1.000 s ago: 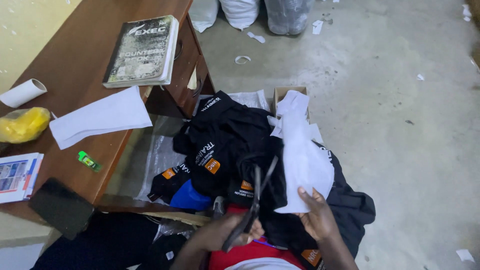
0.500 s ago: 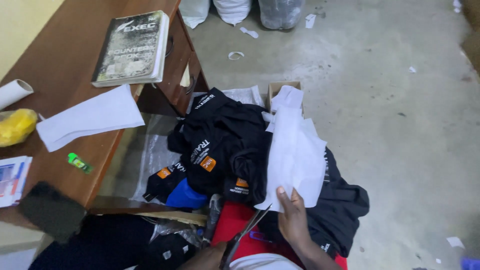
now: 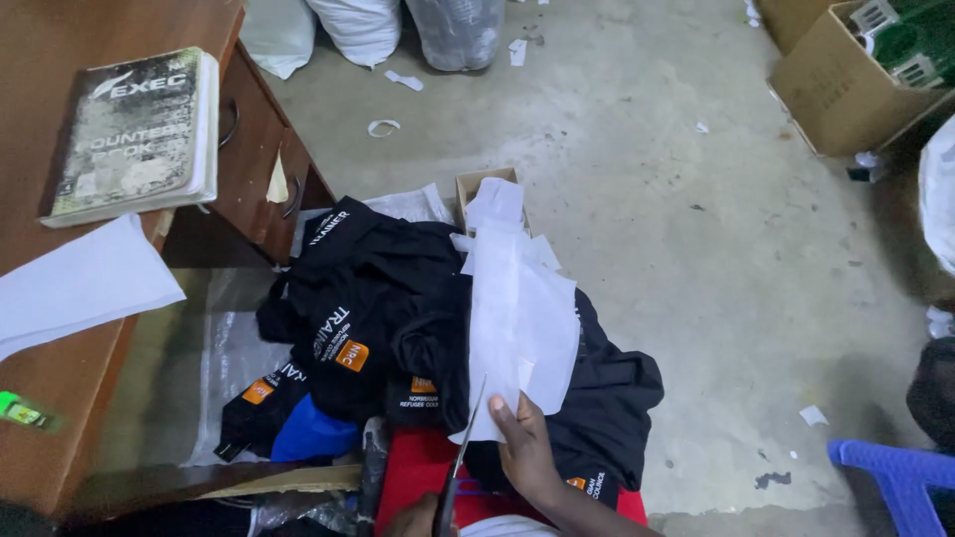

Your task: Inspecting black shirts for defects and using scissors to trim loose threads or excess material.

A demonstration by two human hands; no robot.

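Two hands work low in view: since a moment ago the dark metal scissors (image 3: 460,452) have swung upright in the left hand (image 3: 418,517), while the right hand (image 3: 524,447) still pinches the white paper sheet (image 3: 517,318) over the black printed shirts (image 3: 378,308).

scissors (image 3: 460,459) lowered, blades up | right hand (image 3: 525,452) now grips white sheet (image 3: 517,318)
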